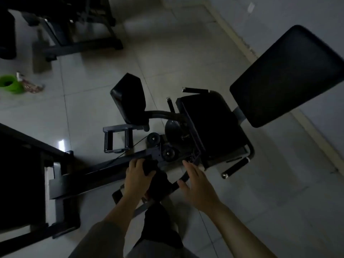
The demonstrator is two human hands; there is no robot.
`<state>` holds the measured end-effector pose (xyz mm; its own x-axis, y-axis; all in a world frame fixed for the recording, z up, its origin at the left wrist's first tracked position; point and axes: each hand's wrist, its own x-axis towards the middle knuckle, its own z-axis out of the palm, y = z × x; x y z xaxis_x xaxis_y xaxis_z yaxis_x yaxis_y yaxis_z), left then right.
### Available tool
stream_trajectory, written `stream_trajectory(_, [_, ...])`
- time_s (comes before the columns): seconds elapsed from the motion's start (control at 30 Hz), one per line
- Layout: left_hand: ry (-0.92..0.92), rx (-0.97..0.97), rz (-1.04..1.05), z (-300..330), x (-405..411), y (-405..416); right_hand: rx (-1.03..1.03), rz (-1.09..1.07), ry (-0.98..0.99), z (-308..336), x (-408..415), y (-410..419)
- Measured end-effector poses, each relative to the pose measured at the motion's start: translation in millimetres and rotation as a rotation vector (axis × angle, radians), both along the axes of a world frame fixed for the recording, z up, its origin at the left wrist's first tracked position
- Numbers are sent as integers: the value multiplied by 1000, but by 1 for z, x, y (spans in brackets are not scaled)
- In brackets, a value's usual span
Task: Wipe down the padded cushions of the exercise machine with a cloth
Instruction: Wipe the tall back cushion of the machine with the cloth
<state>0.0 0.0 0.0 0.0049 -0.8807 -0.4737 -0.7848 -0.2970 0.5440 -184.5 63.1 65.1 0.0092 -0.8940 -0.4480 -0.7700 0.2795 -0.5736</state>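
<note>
The exercise machine stands on a dim tiled floor. Its black seat cushion [212,125] sits in the middle, the large black back cushion [286,75] rises at the right, and a black leg pad [130,97] stands at the left. My left hand [138,175] is closed on a dark cloth [149,167] pressed on a near black pad [160,185] below the seat. My right hand [197,185] hovers with fingers spread beside the curved frame tube, just in front of the seat's near edge, holding nothing.
A black machine frame [28,175] fills the lower left, and another machine [74,25] stands at the top left. A green container [11,83] sits on the floor at far left. Black handles [235,167] stick out by the seat. The wall runs along the right.
</note>
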Motion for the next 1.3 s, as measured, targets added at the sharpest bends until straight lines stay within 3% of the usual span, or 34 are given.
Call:
stream_trajectory(0.17, [-167,-58,-72,6,-4,-9,150,70,-28,-5,8,-27])
stream_trajectory(0.23, [-125,-71,-133,14,-7,-13,165,52,-57,-7,9,-34])
stream_trajectory(0.43, [342,-15,-175,65,-25,-34,293,-281,-363,6,4,-54])
stream_trajectory(0.53, [656,101,43,94,-41,-49,299,-497,-456,15,-10,-59])
stream_trajectory(0.63, [992,192,229,119,-67,-60,328,-737,-883,33,-33,-58])
stream_trajectory(0.7, [1063,169,208,134,-86,-61,246,-870,-1191,44,-53,-57])
stream_trajectory(0.77, [1047,143,153,145,-111,-59,162,-892,-1297,54,-79,-57])
stream_trajectory(0.93, [915,21,30,146,-186,-56,-2,-823,-1209,70,-168,-59])
stream_trajectory(1.07, [826,-25,28,141,-259,-53,-96,-605,-1065,80,-250,-57])
stream_trajectory(1.17, [810,-11,-12,138,-314,-53,-146,-432,-803,84,-306,-53])
stream_trajectory(1.3, [766,29,-91,134,-373,-53,-250,-218,-281,89,-365,-53])
